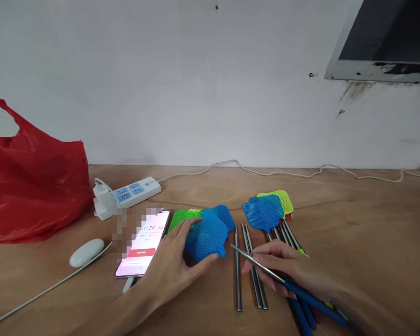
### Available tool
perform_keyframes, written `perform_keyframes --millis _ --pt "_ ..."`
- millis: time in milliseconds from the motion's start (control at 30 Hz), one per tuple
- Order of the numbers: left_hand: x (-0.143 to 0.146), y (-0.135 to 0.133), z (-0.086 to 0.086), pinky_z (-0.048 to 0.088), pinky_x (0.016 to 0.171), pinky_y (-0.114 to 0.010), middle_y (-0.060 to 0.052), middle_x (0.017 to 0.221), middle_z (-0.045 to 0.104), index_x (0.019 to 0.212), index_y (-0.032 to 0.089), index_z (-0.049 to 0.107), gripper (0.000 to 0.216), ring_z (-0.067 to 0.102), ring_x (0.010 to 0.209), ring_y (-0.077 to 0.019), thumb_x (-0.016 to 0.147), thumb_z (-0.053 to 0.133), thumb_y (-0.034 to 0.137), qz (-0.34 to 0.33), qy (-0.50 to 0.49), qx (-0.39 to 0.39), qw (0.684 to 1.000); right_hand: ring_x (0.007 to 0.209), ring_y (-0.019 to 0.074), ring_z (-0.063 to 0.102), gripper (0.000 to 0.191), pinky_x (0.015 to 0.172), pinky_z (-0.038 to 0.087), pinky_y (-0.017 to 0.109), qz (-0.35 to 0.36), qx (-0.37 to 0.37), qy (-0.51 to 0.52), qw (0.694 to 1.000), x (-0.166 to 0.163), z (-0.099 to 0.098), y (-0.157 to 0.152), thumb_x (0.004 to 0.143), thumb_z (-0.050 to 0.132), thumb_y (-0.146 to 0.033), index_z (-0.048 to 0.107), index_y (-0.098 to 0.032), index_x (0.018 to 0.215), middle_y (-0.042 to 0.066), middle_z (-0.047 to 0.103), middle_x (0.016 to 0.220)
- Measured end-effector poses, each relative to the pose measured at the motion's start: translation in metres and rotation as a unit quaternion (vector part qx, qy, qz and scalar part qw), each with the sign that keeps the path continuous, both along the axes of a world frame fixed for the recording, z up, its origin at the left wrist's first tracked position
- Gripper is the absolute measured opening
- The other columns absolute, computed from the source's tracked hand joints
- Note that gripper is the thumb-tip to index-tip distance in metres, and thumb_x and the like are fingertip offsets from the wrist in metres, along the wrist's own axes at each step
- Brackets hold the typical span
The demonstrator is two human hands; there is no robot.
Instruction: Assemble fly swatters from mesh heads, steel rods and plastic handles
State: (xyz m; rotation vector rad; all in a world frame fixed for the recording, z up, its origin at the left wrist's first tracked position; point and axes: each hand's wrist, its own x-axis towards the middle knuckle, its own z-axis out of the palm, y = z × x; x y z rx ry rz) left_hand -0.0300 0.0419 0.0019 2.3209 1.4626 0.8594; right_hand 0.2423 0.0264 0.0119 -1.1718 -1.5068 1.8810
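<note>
My left hand (177,256) pinches a blue mesh fly swatter head (206,235), its thumb near the short stem socket. Under and behind that head lie more blue heads and a green swatter head (178,218). My right hand (278,263) is closed around a telescopic metal rod with a blue handle (311,298). The bare tip of this rod points up and left toward the stem of the blue head, a short gap apart. Between my hands several loose metal rods (238,275) lie on the table. Beyond my right hand are swatters with blue heads (262,214) and a yellow head (283,201).
A lit phone (145,245) lies left of my left hand. Farther left are a white oval device (87,253) with a cable, a white power strip (136,191) and a red plastic bag (38,177). A thin white cord (276,174) runs along the wall.
</note>
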Motion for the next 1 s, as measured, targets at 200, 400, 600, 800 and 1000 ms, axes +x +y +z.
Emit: perform_keyframes --millis 200,400,600,800,1000 --pt "0.0002 0.0009 -0.0008 0.055 0.086 -0.05 -0.011 0.127 0.064 0.132 0.026 0.045 0.06 0.065 0.11 -0.0339 0.085 0.066 0.057 0.0 -0.004 0.016 1.0 0.04 0.0057 0.04 0.046 0.038 0.027 0.017 0.048 0.02 -0.018 0.999 -0.0026 -0.0002 -0.0009 0.089 0.059 -0.057 0.077 -0.016 0.097 -0.003 0.053 0.056" --pt "0.0009 0.0005 -0.003 0.054 0.089 -0.049 -0.01 0.128 0.063 0.131 0.028 0.045 0.058 0.063 0.113 -0.0333 0.085 0.067 0.054 -0.003 -0.015 0.031 0.999 0.04 0.0054 0.04 0.046 0.038 0.027 0.017 0.036 0.018 -0.03 0.999 -0.003 -0.0003 -0.0003 0.088 0.06 -0.058 0.077 -0.016 0.098 -0.003 0.053 0.056" --pt "0.0013 0.0007 -0.006 0.053 0.091 -0.051 -0.012 0.132 0.059 0.132 0.026 0.043 0.061 0.06 0.117 -0.0342 0.085 0.067 0.056 0.008 0.005 0.033 0.999 0.041 0.0055 0.041 0.043 0.039 0.031 0.017 0.032 0.014 -0.042 0.998 -0.0029 -0.0012 -0.0002 0.087 0.061 -0.057 0.077 -0.018 0.096 -0.003 0.055 0.057" --pt "0.0034 0.0017 -0.0055 0.053 0.091 -0.052 -0.013 0.13 0.06 0.131 0.024 0.043 0.059 0.06 0.116 -0.0347 0.085 0.066 0.053 0.015 0.019 0.051 0.998 0.041 0.0054 0.041 0.043 0.038 0.03 0.016 0.032 0.012 -0.041 0.999 -0.003 -0.0055 0.0016 0.088 0.061 -0.056 0.077 -0.018 0.098 -0.003 0.055 0.058" --pt "0.003 0.0014 -0.0049 0.055 0.086 -0.051 -0.012 0.123 0.064 0.13 0.026 0.041 0.062 0.064 0.109 -0.0348 0.083 0.068 0.054 0.022 0.022 0.067 0.997 0.04 0.0056 0.04 0.045 0.038 0.03 0.017 0.033 0.012 -0.042 0.999 -0.0036 -0.0048 0.0021 0.087 0.062 -0.058 0.077 -0.017 0.097 -0.003 0.054 0.057"
